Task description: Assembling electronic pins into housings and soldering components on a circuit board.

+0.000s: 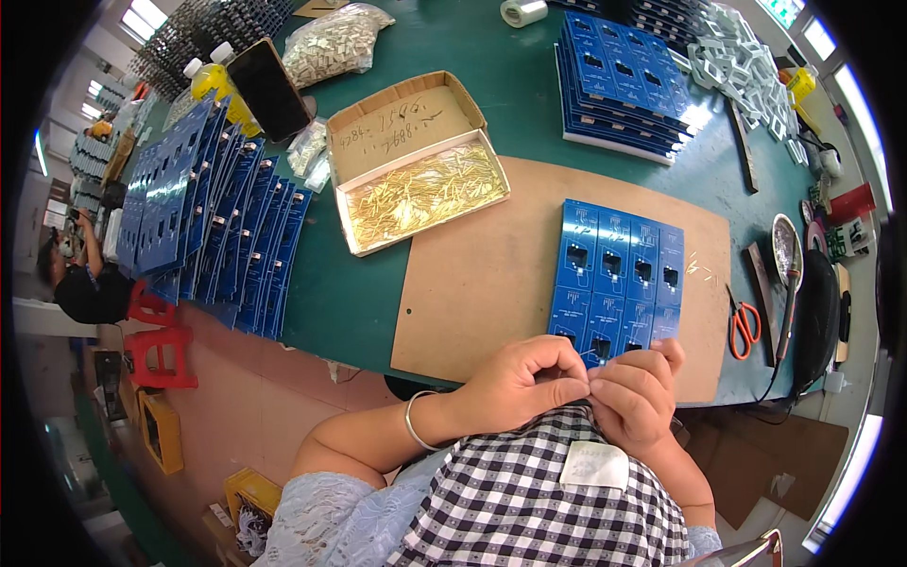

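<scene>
My left hand [531, 383] and my right hand [639, 392] meet at the near edge of the work board, fingertips pinched together. Whatever is between them is too small to make out. Just beyond my fingers lies a blue circuit board panel [615, 266] with rectangular cut-outs; my hands cover its near edge. It rests on a brown board [472, 283]. Farther off to the left, an open cardboard box [406, 128] holds many thin gold-coloured pins [425, 196]. A few loose pins [701, 268] are scattered right of the panel.
Blue panels [213, 208] lean in rows at left; another stack [624, 80] stands far right. A phone [269, 90], a bag of small parts [335, 42] and white plastic frames [742, 71] sit farther back. Orange-handled scissors [744, 326] lie at right. Another person [90, 283] is at far left.
</scene>
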